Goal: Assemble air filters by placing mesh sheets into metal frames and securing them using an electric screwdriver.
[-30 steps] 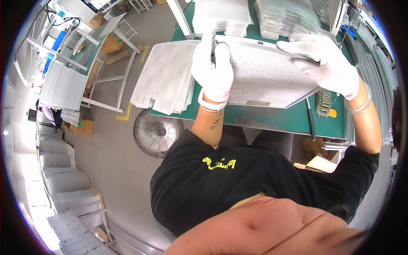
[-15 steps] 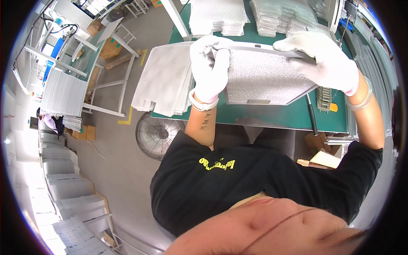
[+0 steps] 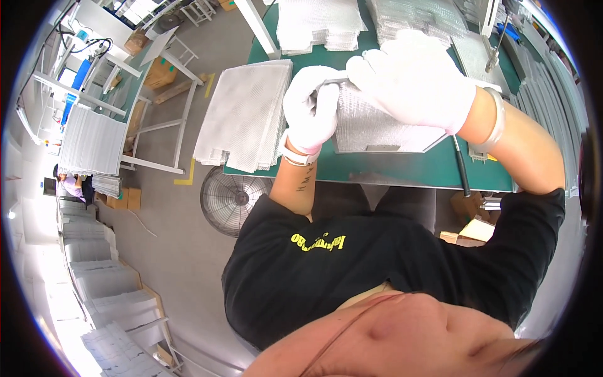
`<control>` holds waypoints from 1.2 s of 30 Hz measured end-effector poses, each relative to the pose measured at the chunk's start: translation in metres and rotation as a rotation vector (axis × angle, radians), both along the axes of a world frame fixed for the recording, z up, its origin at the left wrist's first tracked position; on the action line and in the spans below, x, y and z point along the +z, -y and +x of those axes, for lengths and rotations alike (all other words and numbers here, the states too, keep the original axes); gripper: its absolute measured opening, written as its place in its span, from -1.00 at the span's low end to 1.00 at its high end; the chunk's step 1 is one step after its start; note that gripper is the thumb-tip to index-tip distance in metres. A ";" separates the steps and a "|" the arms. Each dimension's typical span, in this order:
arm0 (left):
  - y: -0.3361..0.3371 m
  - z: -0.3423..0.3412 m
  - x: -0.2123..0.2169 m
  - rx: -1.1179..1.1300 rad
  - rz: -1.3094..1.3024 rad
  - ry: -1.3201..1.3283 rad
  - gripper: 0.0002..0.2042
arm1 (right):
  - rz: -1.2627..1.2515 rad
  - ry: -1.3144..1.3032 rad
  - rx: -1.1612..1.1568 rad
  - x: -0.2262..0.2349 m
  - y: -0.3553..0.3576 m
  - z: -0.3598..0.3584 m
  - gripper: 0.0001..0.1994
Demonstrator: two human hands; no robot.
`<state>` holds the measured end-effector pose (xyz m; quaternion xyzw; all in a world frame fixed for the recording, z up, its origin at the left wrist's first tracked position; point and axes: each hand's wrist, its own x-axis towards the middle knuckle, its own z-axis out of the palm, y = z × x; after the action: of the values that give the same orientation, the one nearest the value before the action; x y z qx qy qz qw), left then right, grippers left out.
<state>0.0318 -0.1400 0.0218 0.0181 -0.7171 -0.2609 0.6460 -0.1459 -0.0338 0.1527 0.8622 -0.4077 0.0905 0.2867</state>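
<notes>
1 black shirt (image 3: 377,251), yellow lettering, nearest. 1 tool (image 3: 462,166), black-handled, at the near edge of a green bench (image 3: 377,171). 1 framed mesh panel (image 3: 364,125), over that bench. Left hand (image 3: 311,110), white-gloved, closed on the panel's upper left corner. Right hand (image 3: 414,85), white-gloved, across its upper edge; grip cannot be told. 1 pile of mesh sheets (image 3: 242,113), left of the left hand. Beyond: 1 pale stack (image 3: 320,24), 1 glossy stack (image 3: 411,17). 1 round fan (image 3: 242,198), on the floor.
</notes>
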 end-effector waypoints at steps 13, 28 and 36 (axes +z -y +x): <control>0.017 -0.018 0.026 0.205 -0.022 0.158 -0.56 | -0.160 0.575 -0.881 -0.219 -0.154 -0.141 -0.67; -0.034 -0.155 0.049 0.108 -1.075 0.686 -0.63 | -0.005 2.217 -0.313 -0.233 -0.185 -0.085 -0.60; -0.042 -0.154 0.038 0.202 -0.794 0.756 -0.92 | 0.205 2.298 -0.056 -0.230 -0.138 -0.015 -0.69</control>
<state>-0.1223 -0.0981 0.0600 -0.0656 -0.9369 0.1170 0.3228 -0.1608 0.1044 -0.0776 0.2809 -0.4526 0.7822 -0.3230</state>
